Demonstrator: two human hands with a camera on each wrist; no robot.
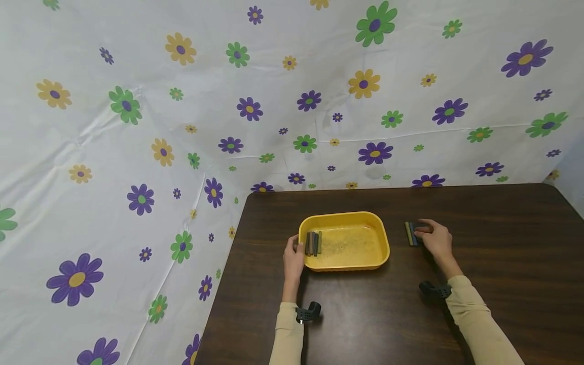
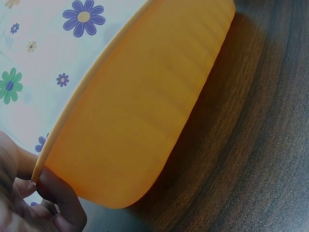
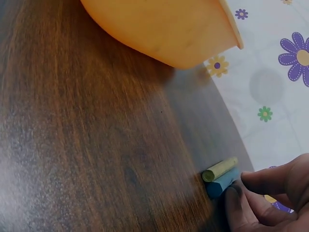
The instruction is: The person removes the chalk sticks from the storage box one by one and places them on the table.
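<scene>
A yellow plastic tray (image 1: pixel 347 266) stands on the table, and my left hand (image 1: pixel 293 259) grips its left rim. In the left wrist view, the thumb and curled fingers (image 2: pixel 60 195) pinch the edge of the tray (image 2: pixel 125 111). Several dark and olive chalk sticks (image 1: pixel 313 243) lie side by side inside, against the left end. Right of the tray, my right hand (image 1: pixel 435 241) pinches at a blue chalk stick (image 3: pixel 222 184) with thumb and fingertips, partly covering it. An olive-yellow chalk stick (image 3: pixel 220 169) lies alongside the blue one on the tabletop.
The dark wood-grain table (image 1: pixel 365 314) reaches back to a white cloth (image 1: pixel 274 76) printed with flowers, which also hangs along the left side. Black wrist cameras sit on both sleeved forearms.
</scene>
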